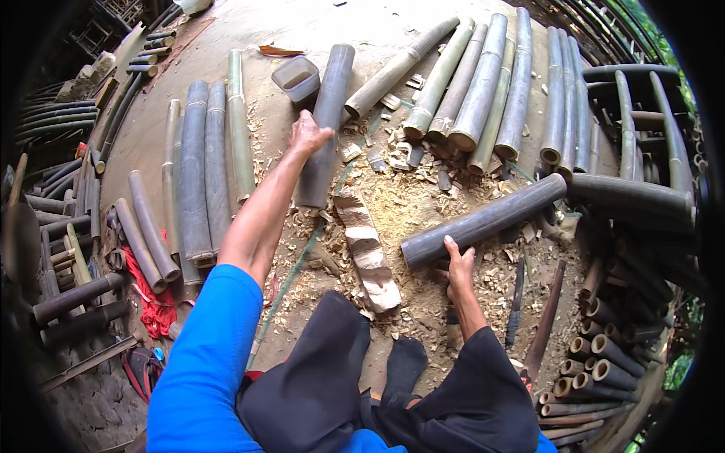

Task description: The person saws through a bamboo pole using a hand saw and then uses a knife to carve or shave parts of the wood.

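My left hand [308, 134] reaches forward and grips the left side of a dark bamboo tube [331, 90], slightly blurred and standing nearly lengthwise to me. Its fingers are partly hidden by the tube. My right hand [459, 270] holds another dark bamboo tube [483, 220] near its closer end, thumb on top and the rest of the fingers underneath. That tube slants up to the right. Between the two tubes lies a pale notched wooden block [368, 253] on the chip-strewn ground.
Several bamboo tubes [479, 83] lie in a row at the far right, and more tubes [198, 170] at the left. A square plastic container [296, 78] stands behind my left hand. Cut bamboo pieces [604, 370] are stacked at the right. A dark-handled blade [515, 302] lies near my right knee.
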A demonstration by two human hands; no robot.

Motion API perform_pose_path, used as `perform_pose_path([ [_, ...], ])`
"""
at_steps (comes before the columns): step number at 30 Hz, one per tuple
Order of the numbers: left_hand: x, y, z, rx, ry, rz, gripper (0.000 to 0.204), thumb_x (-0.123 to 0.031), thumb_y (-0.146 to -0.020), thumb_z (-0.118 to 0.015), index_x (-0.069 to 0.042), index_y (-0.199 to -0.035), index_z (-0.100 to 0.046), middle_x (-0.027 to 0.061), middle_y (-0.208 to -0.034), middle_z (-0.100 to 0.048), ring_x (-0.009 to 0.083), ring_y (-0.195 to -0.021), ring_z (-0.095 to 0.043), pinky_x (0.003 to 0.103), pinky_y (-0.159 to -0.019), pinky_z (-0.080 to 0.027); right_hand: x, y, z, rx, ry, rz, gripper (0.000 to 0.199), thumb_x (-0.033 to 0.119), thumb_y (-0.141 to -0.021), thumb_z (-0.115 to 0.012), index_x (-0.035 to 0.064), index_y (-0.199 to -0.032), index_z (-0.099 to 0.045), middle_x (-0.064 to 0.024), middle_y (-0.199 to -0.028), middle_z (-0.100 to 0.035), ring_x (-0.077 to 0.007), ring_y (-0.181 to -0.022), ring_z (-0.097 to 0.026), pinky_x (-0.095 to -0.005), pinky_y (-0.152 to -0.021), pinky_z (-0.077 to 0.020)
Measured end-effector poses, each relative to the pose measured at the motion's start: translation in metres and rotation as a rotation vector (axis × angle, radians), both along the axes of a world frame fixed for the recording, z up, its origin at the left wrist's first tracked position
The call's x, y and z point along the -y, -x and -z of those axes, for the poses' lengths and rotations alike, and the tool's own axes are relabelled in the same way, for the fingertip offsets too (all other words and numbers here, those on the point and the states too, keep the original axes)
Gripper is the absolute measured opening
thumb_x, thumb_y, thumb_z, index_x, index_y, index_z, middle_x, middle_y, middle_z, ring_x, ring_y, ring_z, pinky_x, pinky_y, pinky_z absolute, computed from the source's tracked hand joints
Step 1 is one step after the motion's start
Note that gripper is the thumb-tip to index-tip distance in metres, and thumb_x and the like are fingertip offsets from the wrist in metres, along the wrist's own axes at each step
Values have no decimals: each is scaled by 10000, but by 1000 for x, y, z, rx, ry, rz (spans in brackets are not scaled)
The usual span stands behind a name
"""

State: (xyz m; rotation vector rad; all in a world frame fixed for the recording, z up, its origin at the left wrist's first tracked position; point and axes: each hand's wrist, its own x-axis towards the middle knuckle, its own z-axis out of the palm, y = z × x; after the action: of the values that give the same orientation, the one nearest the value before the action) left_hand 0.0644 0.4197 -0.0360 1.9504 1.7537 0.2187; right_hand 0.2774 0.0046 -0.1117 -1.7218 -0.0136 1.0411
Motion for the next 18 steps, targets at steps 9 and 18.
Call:
perform_pose_path([
  [9, 90, -12, 0, 91, -277, 214, 612, -233, -904, -809, -37, -1447, -605, 202, -1442, -623, 329, -1300, -629, 457, -1139, -519, -19, -16, -7, 152, 14, 79, 998, 382, -817, -922, -152, -1465, -383, -262, -1427, -540, -292, -1275, -569, -402, -1143, -429],
  [18, 220, -79, -74, 679, 745, 598, 774, -409, -966, -824, -11, -1540, -490, 262, -1387, -679, 311, -1302, -653, 473, -1134, -526, 35, 21, -104, -204, -579, 113, 905, 447, -823, -874, -43, -1465, -464, -140, -1275, -591, -276, -1190, -607, -452, -1113, -468],
])
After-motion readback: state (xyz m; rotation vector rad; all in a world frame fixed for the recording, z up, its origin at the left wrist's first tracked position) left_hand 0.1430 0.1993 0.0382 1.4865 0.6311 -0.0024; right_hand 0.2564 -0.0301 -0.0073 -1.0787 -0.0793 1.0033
